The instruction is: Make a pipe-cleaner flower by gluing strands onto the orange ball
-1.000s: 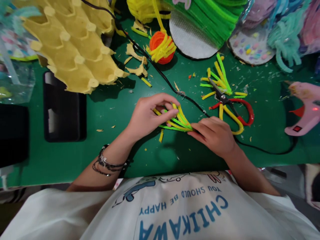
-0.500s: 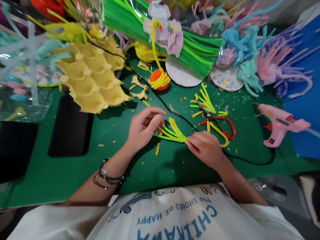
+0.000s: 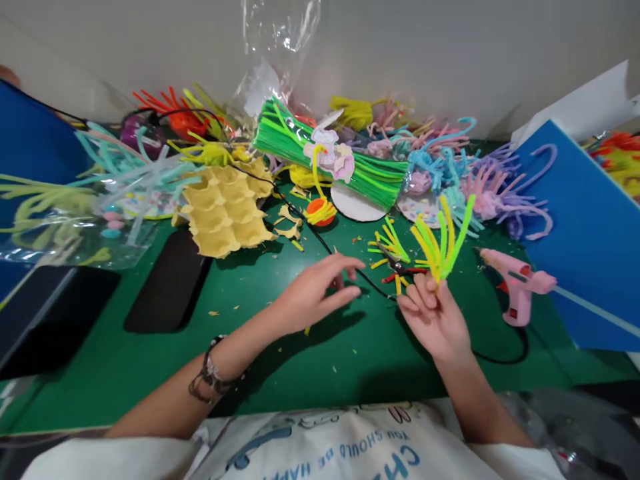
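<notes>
My right hand [image 3: 434, 317] pinches a fan-shaped bundle of yellow and green pipe cleaners [image 3: 441, 241] at its base, the free ends spread upward. My left hand [image 3: 320, 288] hovers over the table, thumb and fingers apart with nothing between them. Behind and left of my right hand lie scissors [image 3: 399, 267], their red handle partly hidden by that hand. A second small bunch of cut yellow and green pipe cleaners [image 3: 394, 241] rests by the scissor blades.
A pink glue gun [image 3: 520, 283] stands at the right, its black cord [image 3: 520, 360] trailing behind my right wrist. A yellow egg carton [image 3: 227, 212], black phone [image 3: 170, 283] and orange ball [image 3: 320, 212] lie on the green table [image 3: 310, 380]. Bagged green pipe cleaners [image 3: 370, 180] lie behind.
My left hand has let go of the strands and opened. My right hand has raised and turned the bundle upright, to the right. The view has tilted up, showing more wall.
</notes>
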Available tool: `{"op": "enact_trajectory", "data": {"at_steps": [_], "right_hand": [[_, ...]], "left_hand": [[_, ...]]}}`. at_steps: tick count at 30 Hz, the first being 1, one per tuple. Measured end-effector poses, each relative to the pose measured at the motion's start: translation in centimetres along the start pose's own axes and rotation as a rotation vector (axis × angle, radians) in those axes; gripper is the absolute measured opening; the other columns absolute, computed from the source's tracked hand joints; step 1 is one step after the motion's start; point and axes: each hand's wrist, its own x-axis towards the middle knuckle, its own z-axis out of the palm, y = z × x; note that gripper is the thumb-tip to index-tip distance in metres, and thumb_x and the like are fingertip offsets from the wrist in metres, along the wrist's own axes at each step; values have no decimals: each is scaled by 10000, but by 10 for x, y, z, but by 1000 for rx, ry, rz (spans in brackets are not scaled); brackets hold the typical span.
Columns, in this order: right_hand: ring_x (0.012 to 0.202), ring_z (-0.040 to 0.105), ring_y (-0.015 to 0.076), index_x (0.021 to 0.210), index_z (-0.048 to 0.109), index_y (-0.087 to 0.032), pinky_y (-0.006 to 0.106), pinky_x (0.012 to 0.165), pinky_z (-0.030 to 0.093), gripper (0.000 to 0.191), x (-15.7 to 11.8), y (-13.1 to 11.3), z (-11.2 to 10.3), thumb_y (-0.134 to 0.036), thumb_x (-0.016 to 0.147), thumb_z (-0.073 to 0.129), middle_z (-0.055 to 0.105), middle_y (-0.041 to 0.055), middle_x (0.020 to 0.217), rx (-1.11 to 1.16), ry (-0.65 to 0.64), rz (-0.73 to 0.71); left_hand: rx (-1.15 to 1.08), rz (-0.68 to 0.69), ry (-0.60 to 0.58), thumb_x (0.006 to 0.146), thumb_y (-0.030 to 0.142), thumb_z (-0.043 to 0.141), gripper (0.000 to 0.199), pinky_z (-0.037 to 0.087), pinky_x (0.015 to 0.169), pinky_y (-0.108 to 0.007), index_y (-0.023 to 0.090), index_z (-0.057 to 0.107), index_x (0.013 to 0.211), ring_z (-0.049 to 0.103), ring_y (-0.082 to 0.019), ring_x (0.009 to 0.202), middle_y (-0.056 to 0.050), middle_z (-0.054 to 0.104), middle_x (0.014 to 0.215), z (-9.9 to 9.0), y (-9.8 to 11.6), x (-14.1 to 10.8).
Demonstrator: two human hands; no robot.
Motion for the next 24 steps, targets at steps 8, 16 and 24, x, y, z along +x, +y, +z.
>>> {"op": "enact_trajectory", "data": {"at_steps": [8,16,24], "right_hand": [[408,137,61,618,442,-210,223,436,251,351,-3,-5,4,-468,783,612,200,-97,488,-113,-204,-99],[450,354,63,739,630,-183,219,440,284,292,-3,-28,-13,-475,757,633,448,-46,517,-585,-19,-103],[574,541,121,777,682,-177,243,533,438,224,7,-79,-5,-391,774,614,632,9,653,-1254,98,-408]], "left_hand": [[595,235,-341,895,224,454,272,491,820,-343,148,587,1120,543,-265,1106,-145,542,1208,42,23,80],[590,167,-439,780,173,618,188,457,665,-263,135,668,957,623,-211,827,-99,691,978,85,6,140],[686,166,-493,808,346,618,221,442,613,-220,164,697,905,644,-175,790,-85,680,924,53,2,130]]}}
